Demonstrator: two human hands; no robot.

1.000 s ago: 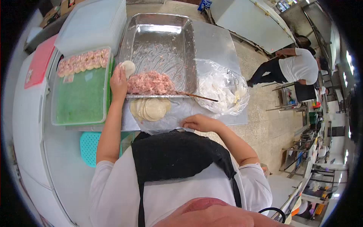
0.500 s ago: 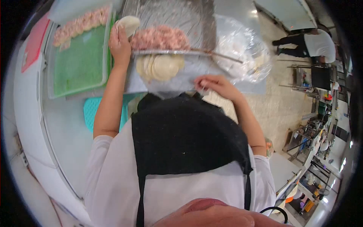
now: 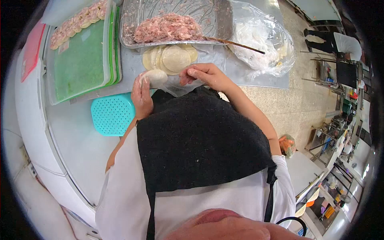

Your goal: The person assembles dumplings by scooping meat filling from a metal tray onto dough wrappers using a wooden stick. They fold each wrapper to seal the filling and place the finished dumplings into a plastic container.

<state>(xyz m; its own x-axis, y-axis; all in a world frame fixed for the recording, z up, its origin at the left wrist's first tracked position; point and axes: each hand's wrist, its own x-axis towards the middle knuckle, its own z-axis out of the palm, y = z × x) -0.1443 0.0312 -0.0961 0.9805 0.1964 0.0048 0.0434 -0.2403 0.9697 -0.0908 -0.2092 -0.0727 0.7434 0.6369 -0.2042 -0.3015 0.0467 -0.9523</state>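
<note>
My left hand [image 3: 142, 96] is closed around a round, pale dumpling wrapper [image 3: 157, 76], held just in front of the table edge. Across from it, my right hand [image 3: 208, 76] has its thumb and fingers curled together; whether something small is between them cannot be made out. Behind both hands lies a fanned stack of dumpling wrappers [image 3: 175, 59] on clear plastic. Farther back, a mound of pink minced meat [image 3: 168, 28] fills the near side of a metal tray [image 3: 224, 20]. A thin brown stick [image 3: 240, 46] rests over the tray's rim.
At left stand stacked green-based plastic trays [image 3: 82, 66], the top one holding a row of filled dumplings [image 3: 80, 24]. A clear plastic bag [image 3: 260, 44] sits to the right. Below the table is a turquoise perforated stool [image 3: 113, 115]. Another person [image 3: 346, 46] is in the right background.
My left hand has come back from beside the meat tray toward my body, still with the wrapper. The right hand has moved left and up, closer to it.
</note>
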